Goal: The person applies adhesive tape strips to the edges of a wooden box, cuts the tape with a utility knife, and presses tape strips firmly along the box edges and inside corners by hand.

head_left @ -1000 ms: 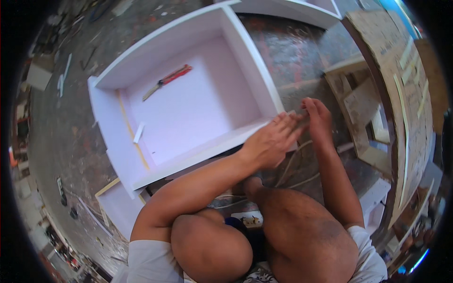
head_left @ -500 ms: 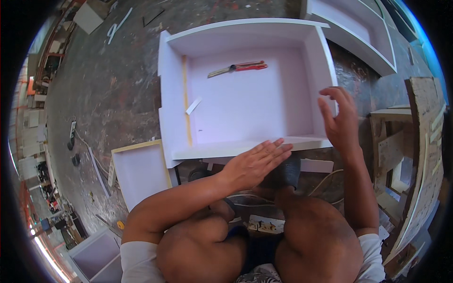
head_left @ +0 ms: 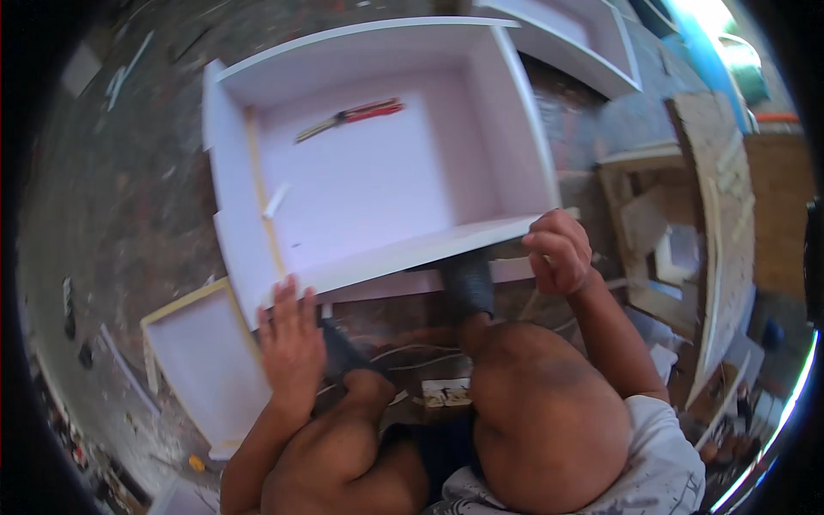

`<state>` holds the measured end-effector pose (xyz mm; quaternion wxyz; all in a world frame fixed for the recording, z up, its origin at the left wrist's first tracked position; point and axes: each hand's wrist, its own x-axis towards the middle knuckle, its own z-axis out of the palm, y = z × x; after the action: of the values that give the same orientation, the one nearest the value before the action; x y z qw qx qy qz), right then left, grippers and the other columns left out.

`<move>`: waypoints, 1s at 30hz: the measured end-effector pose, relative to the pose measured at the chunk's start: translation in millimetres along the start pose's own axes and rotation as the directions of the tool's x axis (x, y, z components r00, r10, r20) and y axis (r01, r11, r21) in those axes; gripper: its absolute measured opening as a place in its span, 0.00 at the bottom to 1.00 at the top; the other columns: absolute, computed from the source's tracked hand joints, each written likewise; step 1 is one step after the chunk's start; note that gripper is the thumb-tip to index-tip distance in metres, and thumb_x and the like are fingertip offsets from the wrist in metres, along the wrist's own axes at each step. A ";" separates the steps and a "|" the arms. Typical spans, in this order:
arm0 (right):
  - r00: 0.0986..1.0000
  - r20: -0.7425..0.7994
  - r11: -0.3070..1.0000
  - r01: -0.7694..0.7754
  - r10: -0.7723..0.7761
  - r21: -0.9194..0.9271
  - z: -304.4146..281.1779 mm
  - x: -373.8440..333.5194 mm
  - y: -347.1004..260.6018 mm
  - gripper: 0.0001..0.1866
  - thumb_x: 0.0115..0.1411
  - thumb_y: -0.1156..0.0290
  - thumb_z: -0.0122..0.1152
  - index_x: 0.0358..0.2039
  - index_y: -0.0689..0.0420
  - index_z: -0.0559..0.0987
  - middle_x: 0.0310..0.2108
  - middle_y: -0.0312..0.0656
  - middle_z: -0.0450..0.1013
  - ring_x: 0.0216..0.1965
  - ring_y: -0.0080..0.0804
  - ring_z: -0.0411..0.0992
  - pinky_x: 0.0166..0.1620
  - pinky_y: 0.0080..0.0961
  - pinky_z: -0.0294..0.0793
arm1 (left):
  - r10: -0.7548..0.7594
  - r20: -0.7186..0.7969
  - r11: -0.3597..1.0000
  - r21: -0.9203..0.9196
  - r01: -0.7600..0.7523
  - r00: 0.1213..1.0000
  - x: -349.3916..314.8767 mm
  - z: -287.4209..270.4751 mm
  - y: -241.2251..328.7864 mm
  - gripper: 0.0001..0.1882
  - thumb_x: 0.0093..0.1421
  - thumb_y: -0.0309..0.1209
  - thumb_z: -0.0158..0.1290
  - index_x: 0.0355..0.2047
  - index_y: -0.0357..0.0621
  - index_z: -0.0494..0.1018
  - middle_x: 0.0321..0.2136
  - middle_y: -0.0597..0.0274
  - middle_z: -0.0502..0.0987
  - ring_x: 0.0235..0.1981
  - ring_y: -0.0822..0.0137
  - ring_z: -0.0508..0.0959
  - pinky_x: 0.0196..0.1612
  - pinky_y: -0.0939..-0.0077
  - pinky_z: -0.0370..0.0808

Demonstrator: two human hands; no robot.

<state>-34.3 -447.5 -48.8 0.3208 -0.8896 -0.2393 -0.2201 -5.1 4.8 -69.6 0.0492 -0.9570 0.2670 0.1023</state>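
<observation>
In front of me lies a white open box [head_left: 369, 184], like a cabinet or drawer carcass, with a strip of yellowish tape or bare edge along its left inside. A red-handled hand tool with a long pale blade [head_left: 350, 118] rests inside it, along with a small white strip [head_left: 276, 200]. My left hand [head_left: 293, 343] is at the box's near left corner, fingers stretched out and holding nothing. At the near right corner, my right hand [head_left: 560, 251] has its fingers curled; whether they grip the edge is hidden.
A shallow white panel [head_left: 206, 352] with yellowish edges leans at the left. Beyond the box stands another white box [head_left: 592, 39]. A rough wooden stand [head_left: 717, 223] rises on the right. Cables [head_left: 416, 349] run across the floor near my feet.
My left hand has moved from the near edge's middle to the near left corner. My right hand has come down to the near right corner and its fingers have curled. The view has shifted.
</observation>
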 end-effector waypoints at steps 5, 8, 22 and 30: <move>0.556 -0.534 0.670 -0.742 0.637 0.028 -43.2 -168.5 19.9 0.10 0.70 0.76 0.57 0.50 0.63 0.80 0.43 0.47 0.79 0.43 0.35 0.79 0.47 0.33 0.78 | -0.019 0.007 0.981 0.191 0.017 1.000 -1.7 -11.6 -1.1 0.53 0.60 0.41 0.68 0.80 0.52 0.53 0.81 0.42 0.46 0.81 0.44 0.51 0.81 0.36 0.42; 0.190 -0.673 0.358 -0.926 0.715 0.118 -51.1 -246.3 31.6 0.13 0.72 0.73 0.57 0.54 0.62 0.80 0.46 0.45 0.80 0.47 0.35 0.79 0.53 0.33 0.77 | -0.057 0.086 0.967 0.254 0.033 0.995 -2.4 -20.5 -4.3 0.54 0.60 0.41 0.68 0.81 0.55 0.50 0.81 0.38 0.43 0.81 0.41 0.52 0.81 0.36 0.39; -0.671 -0.622 -0.449 -0.737 0.403 0.504 -32.0 -410.1 97.6 0.29 0.67 0.58 0.67 0.61 0.64 0.77 0.58 0.57 0.76 0.59 0.55 0.76 0.60 0.51 0.74 | -0.001 0.208 0.969 0.242 -0.050 0.978 -1.9 -40.2 -17.7 0.60 0.53 0.36 0.73 0.80 0.41 0.50 0.80 0.32 0.42 0.79 0.34 0.52 0.82 0.47 0.45; -0.069 -0.645 -0.010 -0.995 0.761 0.095 -50.1 -364.8 95.9 0.26 0.70 0.62 0.67 0.62 0.65 0.78 0.54 0.57 0.81 0.51 0.55 0.82 0.57 0.47 0.79 | 0.153 -0.035 0.987 0.044 -0.152 0.988 14.8 -34.4 -12.0 0.39 0.59 0.33 0.65 0.71 0.39 0.69 0.73 0.36 0.66 0.68 0.33 0.72 0.75 0.47 0.66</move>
<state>-279.6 -650.4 -257.3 0.2328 -0.7468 0.5827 -0.2202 19.4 2.4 -38.9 0.0557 -0.9343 0.3423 0.0822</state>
